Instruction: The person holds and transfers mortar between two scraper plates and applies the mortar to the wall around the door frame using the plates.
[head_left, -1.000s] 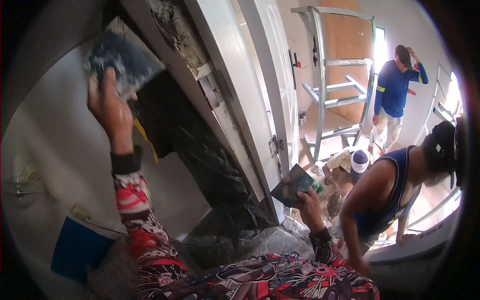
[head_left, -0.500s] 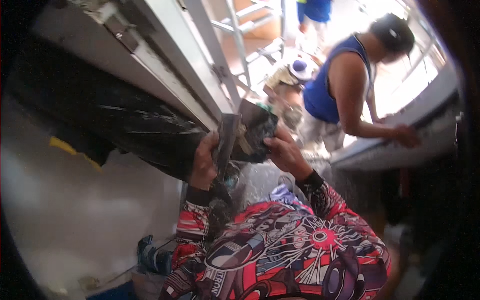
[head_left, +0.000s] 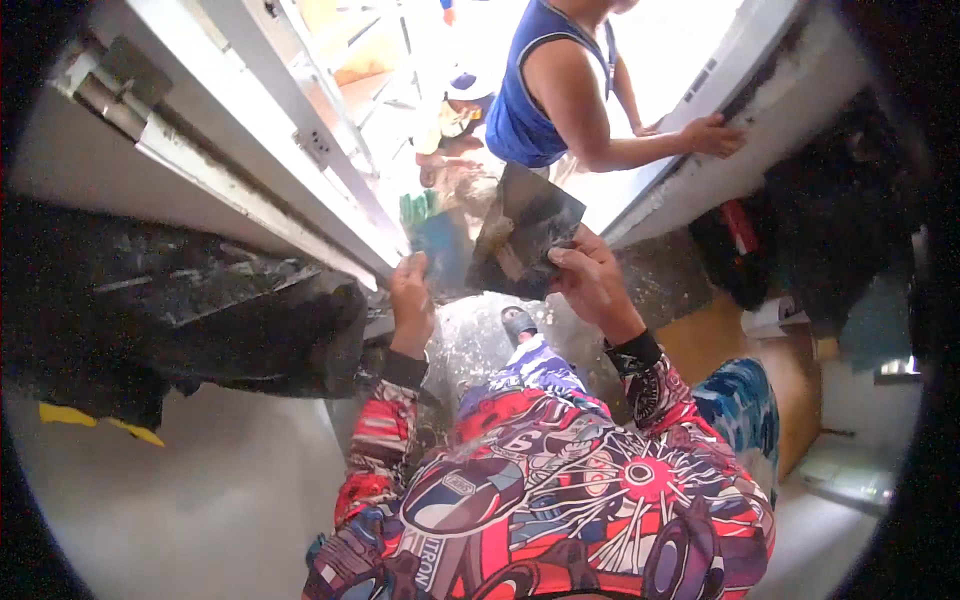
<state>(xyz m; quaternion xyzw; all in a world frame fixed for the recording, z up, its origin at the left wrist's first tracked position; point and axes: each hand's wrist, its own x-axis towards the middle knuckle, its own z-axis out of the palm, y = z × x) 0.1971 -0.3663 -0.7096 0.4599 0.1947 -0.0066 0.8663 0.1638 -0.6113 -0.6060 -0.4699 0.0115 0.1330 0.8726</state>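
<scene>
doorway [head_left: 475, 40]: blown-out glare | foreground: dimmer | bluish blade [head_left: 445, 247]: blurred | rim: black, fisheye-bowed

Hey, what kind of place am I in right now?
Probably a building site or a room under renovation: black sheeting lies along the pale door frame, the grey floor is spattered, and your right hand holds a smeared, flat plate.

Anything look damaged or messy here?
Black sheet at left: ragged lower edge, yellow scrap showing below, pale smears across it; looks torn and dirty. Dark plate in the right hand is smeared too, probably just from use.
</scene>
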